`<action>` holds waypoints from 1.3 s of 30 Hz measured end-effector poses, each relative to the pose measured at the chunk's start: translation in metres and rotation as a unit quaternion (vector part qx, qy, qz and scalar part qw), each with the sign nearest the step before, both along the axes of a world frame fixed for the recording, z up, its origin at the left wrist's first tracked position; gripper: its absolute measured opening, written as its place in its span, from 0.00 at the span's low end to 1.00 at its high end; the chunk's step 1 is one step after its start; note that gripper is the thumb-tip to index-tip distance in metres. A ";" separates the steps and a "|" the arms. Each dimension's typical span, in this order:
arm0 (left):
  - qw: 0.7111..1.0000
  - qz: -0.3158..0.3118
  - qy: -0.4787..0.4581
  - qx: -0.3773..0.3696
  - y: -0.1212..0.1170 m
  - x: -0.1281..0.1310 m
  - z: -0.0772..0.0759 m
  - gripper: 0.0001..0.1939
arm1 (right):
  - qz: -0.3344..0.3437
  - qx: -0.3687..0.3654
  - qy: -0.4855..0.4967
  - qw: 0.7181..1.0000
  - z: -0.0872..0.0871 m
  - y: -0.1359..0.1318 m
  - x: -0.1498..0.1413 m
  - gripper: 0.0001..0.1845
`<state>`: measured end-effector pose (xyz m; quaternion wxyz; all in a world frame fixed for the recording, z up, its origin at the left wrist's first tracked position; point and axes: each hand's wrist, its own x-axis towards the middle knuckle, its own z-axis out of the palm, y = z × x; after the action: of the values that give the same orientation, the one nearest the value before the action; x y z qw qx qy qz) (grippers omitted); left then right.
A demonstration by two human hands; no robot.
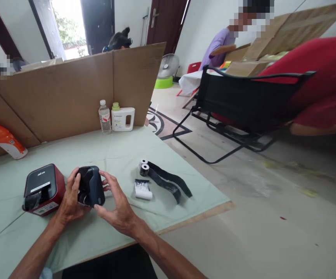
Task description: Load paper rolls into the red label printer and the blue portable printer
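Note:
A dark rounded plastic cover (90,186) is held between both hands just above the green table top (118,153). My left hand (69,199) wraps its left side, fingers curled round the edge. My right hand (117,203) steadies its right side with thumb and fingertips. Left of my hands stands a red and black label printer (43,189). To the right lie a small white paper roll (143,190) and two spools with loose black ribbon (164,179).
A cardboard screen (77,91) walls off the table's back, with a water bottle (105,117) and white jug (123,118) before it and an orange bottle (3,137) at left. A black folding chair (243,104), a person in red and other people sit nearby.

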<state>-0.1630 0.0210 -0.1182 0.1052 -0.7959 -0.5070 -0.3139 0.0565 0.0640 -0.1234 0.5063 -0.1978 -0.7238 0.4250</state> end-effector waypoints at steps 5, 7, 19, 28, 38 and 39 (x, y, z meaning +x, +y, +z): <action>1.000 0.009 -0.001 0.010 -0.006 0.004 -0.001 0.60 | -0.025 0.001 0.027 0.999 -0.004 -0.012 -0.003 0.45; 1.000 0.012 0.006 0.010 -0.008 0.005 -0.002 0.61 | -0.036 -0.002 0.027 0.999 -0.006 -0.016 -0.003 0.45; 0.995 -0.004 0.073 0.065 -0.019 0.012 0.000 0.49 | -0.085 -0.055 0.003 0.995 -0.014 -0.018 -0.009 0.50; 0.985 0.004 0.127 0.116 -0.022 0.017 0.002 0.51 | -0.107 -0.097 0.024 0.989 -0.011 -0.018 -0.010 0.39; 0.976 -0.005 0.145 0.162 -0.026 0.023 0.010 0.45 | -0.063 -0.121 0.086 0.987 -0.007 -0.020 -0.003 0.35; 0.976 -0.006 0.146 0.162 -0.028 0.023 0.010 0.44 | -0.061 -0.123 0.093 0.986 -0.008 -0.021 -0.003 0.35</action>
<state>-0.1401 -0.0072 -0.1082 0.3040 -0.8086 -0.4235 -0.2728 0.0537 0.0425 -0.1318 0.5688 -0.2617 -0.6023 0.4953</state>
